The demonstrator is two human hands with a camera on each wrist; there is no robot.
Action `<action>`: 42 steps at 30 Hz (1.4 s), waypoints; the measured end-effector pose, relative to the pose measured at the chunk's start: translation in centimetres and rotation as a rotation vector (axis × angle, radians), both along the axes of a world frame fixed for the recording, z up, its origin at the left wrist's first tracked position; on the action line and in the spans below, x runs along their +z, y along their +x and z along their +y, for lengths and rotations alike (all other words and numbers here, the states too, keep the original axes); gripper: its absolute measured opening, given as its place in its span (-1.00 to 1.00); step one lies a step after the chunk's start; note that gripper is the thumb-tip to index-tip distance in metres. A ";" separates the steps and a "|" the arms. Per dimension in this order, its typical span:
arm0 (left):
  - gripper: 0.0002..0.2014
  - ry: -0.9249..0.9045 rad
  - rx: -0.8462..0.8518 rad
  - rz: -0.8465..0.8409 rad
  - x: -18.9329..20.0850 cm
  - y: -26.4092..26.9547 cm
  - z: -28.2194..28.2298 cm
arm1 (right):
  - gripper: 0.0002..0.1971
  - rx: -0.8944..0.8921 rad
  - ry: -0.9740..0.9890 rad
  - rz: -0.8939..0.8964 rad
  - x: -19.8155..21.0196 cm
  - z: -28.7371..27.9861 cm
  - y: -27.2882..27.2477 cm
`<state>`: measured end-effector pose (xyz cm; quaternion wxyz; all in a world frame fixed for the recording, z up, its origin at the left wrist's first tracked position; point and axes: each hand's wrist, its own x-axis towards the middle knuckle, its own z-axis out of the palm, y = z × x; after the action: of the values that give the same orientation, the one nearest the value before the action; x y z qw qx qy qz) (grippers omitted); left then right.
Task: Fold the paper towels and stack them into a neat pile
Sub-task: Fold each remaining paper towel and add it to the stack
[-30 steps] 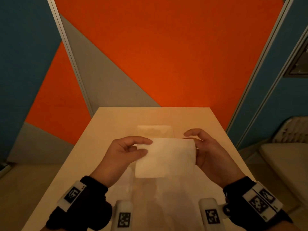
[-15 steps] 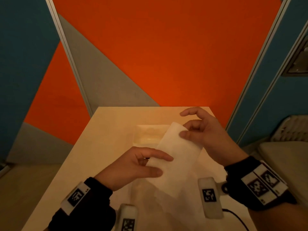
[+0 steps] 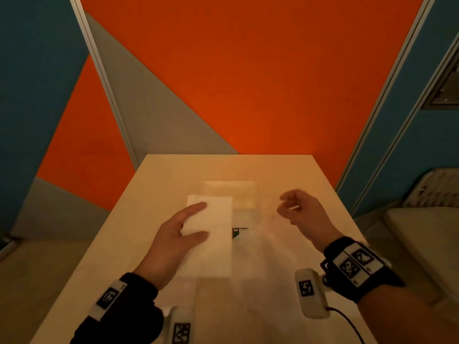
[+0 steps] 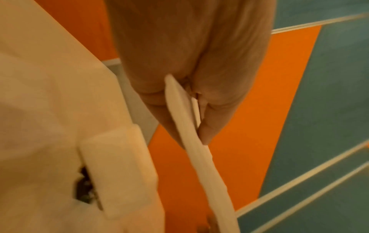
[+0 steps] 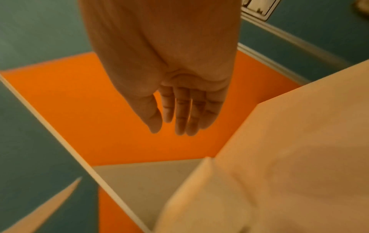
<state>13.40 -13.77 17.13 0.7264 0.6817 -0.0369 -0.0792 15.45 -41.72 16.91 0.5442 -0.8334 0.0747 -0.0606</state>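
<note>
The left hand (image 3: pixel 173 240) holds a folded paper towel (image 3: pixel 213 234) above the middle of the tabletop (image 3: pixel 154 194), thumb on the upper face and fingers beneath it. In the left wrist view the towel (image 4: pixel 191 126) runs edge-on out of the grip, its layers showing as thin white bands pinched between the thumb and the fingers (image 4: pixel 209 119). From the head view the towel is a long white rectangle, its length running from the near edge toward the far edge, and it is held by its left side. The right hand (image 3: pixel 301 213) hangs in the air toward the right edge of the tabletop, well apart from the towel, with nothing in it. In the head view its fingers look loosely curled, while the right wrist view shows the fingers (image 5: pixel 185 110) nearly straight and close together with the thumb alongside, so the hand is relaxed rather than clenched. Just beyond the held towel, nearer the far edge, a pale flat pile (image 3: pixel 231 194) lies on the tabletop; it is probably the folded towels already stacked, though blur and warm light leave its outline faint. A small dark item (image 3: pixel 237 232) peeks out at the right side of the held towel, too small to identify.
</note>
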 end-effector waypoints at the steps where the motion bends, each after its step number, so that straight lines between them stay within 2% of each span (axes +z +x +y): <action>1: -0.50 0.050 0.031 0.026 -1.1 0.0 1.0 | -0.83 -0.025 -0.068 0.036 -1.9 -0.8 0.0; 5: -0.51 0.266 0.087 0.098 -5.3 -0.2 4.7 | -0.68 0.022 -0.349 0.252 -8.0 -3.1 -0.9; 10: -0.52 0.442 0.074 0.124 -9.1 -0.6 7.5 | -0.12 0.176 -0.701 0.490 -11.5 -3.6 -3.2; 13: -0.49 0.514 0.039 0.151 -10.4 -0.7 8.0 | 0.05 0.213 -0.796 0.516 -12.0 -3.3 -3.9; 17: -0.40 0.596 0.016 0.110 -11.2 -0.6 7.9 | 0.13 0.170 -0.827 0.499 -12.2 -3.0 -4.1; 28: -0.36 0.648 0.009 0.054 -11.2 0.6 7.4 | 0.07 0.137 -0.848 0.523 -11.0 -2.3 -2.8; 33: -0.39 0.696 0.002 0.044 -11.2 1.4 7.2 | -0.05 0.047 -0.560 0.541 -10.8 -2.7 -1.9; 37: -0.37 0.713 -0.012 0.030 -11.7 2.0 6.9 | -0.36 -0.003 -0.428 0.503 -10.9 -3.1 -1.5; 39: -0.34 0.821 -0.002 0.007 -11.9 2.2 6.7 | -0.43 -0.037 -0.354 0.485 -11.0 -3.1 -1.3; 42: -0.27 1.196 0.024 -0.083 -11.5 1.8 5.9 | -0.40 -0.097 -0.209 0.470 -11.1 -3.0 -0.9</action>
<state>15.19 -7.88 5.64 0.2153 0.9752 -0.0066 -0.0511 14.55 -44.75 5.77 0.4192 -0.8718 0.2323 0.1012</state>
